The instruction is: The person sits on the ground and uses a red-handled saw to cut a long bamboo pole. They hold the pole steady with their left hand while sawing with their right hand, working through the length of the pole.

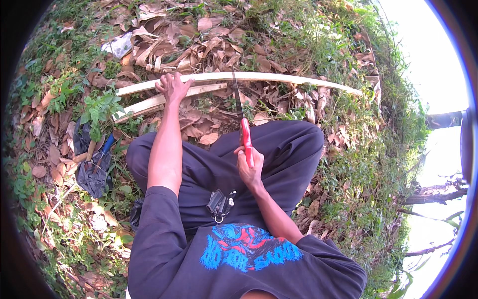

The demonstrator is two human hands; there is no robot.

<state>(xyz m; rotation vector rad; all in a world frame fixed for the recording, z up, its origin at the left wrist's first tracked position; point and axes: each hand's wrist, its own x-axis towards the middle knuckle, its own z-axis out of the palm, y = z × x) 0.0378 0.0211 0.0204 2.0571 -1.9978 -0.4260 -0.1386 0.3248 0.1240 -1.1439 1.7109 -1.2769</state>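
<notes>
A long pale strip [289, 78], like split wood or bamboo, lies across the leaf litter in front of my crossed legs, looking bowed in this view. My left hand [173, 88] holds it down near its left end, fingers bent over it and thumb toward the right. In my right hand [250, 167] is the red handle of a handsaw [246, 132]. The saw's narrow dark blade points away from me and crosses the strip near its middle. Shorter pale pieces [144, 105] lie on the near side of the strip, partly behind my left wrist.
Dry leaves and green weeds cover the ground. Left of my knee are a black plastic bag [94, 177] and a tool with a blue handle [108, 143]. A clear plastic scrap [119, 46] lies at the far left. A small dark keyring case [217, 202] rests on my lap.
</notes>
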